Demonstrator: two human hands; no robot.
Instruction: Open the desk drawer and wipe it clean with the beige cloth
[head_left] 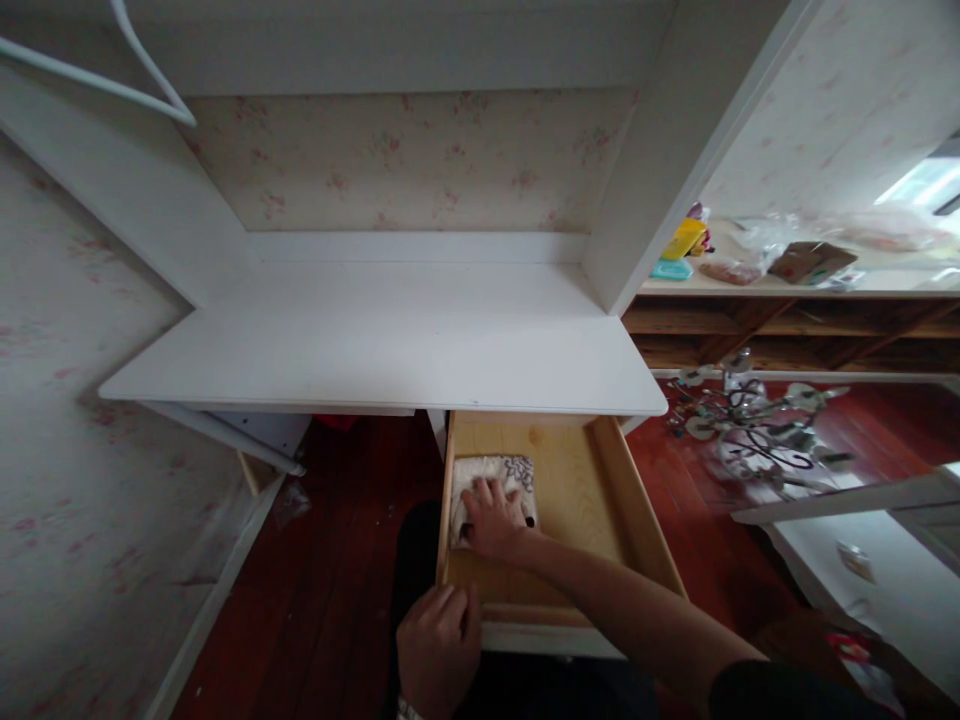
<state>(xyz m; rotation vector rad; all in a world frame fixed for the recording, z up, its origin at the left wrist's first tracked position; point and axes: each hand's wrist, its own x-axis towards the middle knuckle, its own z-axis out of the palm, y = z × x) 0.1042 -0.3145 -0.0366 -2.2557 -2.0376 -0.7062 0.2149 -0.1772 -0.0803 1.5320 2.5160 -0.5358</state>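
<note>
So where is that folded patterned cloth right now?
The folded cloth lies in the open wooden drawer's left rear corner, under the right hand.

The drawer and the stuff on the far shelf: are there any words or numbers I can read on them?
None can be read.
Drawer: bare wood, no label.
Cloth under the right hand: a dark pattern, no letters.
Yellow box and brown packet on the shelf: any print is too small and blurred.
Left hand rests on the drawer's front edge; nothing written there.
</note>
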